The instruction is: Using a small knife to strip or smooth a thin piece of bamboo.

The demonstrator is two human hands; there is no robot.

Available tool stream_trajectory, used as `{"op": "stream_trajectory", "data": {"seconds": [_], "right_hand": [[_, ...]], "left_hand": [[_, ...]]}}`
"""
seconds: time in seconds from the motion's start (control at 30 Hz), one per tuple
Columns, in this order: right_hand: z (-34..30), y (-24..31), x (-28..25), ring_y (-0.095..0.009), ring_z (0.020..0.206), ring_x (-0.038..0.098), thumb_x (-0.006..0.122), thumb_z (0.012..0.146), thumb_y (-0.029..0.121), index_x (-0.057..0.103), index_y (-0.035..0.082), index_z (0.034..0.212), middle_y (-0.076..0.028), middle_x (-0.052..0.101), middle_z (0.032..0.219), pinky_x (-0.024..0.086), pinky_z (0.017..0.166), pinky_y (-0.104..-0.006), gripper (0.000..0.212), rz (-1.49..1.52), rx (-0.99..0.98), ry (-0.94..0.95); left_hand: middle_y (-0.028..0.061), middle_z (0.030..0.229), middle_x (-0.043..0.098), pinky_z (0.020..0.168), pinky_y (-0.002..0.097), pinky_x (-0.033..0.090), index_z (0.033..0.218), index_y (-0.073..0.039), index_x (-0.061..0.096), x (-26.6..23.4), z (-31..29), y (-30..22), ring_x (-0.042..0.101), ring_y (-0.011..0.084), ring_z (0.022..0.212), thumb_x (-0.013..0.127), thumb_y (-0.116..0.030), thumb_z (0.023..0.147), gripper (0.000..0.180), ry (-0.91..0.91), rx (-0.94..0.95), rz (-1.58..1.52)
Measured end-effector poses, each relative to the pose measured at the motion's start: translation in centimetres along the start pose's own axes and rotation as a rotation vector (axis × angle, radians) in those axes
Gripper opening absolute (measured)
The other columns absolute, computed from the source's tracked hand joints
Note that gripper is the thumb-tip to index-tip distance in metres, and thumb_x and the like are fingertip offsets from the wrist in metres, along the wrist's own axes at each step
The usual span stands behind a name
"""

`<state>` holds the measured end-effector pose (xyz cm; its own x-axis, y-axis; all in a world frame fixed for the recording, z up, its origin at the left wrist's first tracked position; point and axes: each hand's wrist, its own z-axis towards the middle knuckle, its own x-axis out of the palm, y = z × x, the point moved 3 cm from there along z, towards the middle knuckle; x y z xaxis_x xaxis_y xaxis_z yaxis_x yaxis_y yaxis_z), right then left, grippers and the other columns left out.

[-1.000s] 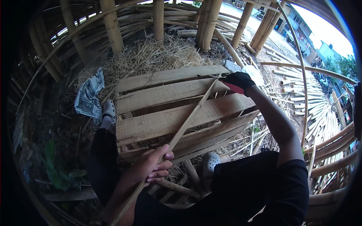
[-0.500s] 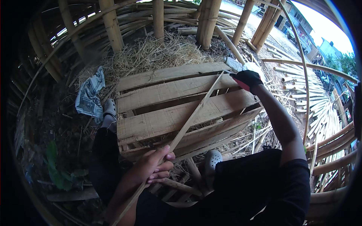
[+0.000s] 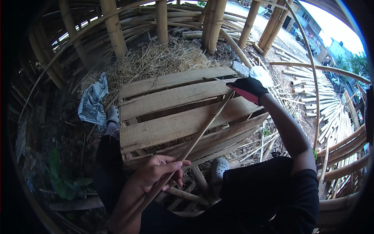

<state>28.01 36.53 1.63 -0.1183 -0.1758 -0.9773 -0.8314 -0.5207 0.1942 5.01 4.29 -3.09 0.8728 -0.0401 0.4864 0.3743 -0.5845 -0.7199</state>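
A long, narrow bamboo strip [image 3: 206, 126] slants from my lap up over the wooden slatted crate [image 3: 167, 130]. My bare left hand [image 3: 161, 173] is closed on its lower part, thumb on top and index finger stretched across it. My right hand [image 3: 249, 89], in a black and pink-red glove, is closed at the strip's far end, above the crate's right side. From the glove's fingertips a slim, pale, blade-like tool [image 3: 221, 80] juts leftward; its handle is hidden in the glove. Whether the glove also grips the strip is hidden.
Dry shavings [image 3: 167, 58] are heaped behind the crate, before upright bamboo posts [image 3: 212, 27]. Crumpled printed paper [image 3: 93, 99] lies left, by my grey clog [image 3: 113, 115]. A white bag [image 3: 261, 76] sits beyond my glove. Cut bamboo poles [image 3: 323, 105] spread at right.
My gloved right hand has moved a little left and down along the strip. The fingers of my left hand have loosened from a wrapped grip, with the index finger now extended.
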Motion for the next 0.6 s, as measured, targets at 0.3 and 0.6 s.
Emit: {"op": "stream_trajectory", "data": {"seconds": [0.3, 0.6], "right_hand": [[-0.8, 1.0, -0.1, -0.031, 0.078, 0.07, 0.047, 0.095, 0.063, 0.07, 0.012, 0.096, -0.01, 0.071, 0.079, 0.053, 0.072, -0.0412, 0.055, -0.11, 0.009, -0.248], [-3.0, 5.1, 3.6, -0.033, 0.083, 0.069, 0.046, 0.096, 0.057, 0.07, 0.02, 0.103, -0.012, 0.07, 0.088, 0.053, 0.073, -0.0435, 0.045, -0.264, -0.347, 0.106]], "left_hand": [[-0.0068, 0.057, 0.034, 0.033, 0.0156, 0.03, 0.098, -0.007, 0.047, -0.8, 0.4, -0.1, 0.03, 0.0016, 0.037, 0.043, -0.036, 0.104, 0.03, 0.077, -0.065, -0.107], [-0.0074, 0.061, 0.031, 0.029, 0.0129, 0.025, 0.098, -0.009, 0.041, -0.9, 0.6, 0.5, 0.025, -0.0011, 0.039, 0.035, -0.042, 0.106, 0.034, 0.192, -0.141, -0.28]]}}
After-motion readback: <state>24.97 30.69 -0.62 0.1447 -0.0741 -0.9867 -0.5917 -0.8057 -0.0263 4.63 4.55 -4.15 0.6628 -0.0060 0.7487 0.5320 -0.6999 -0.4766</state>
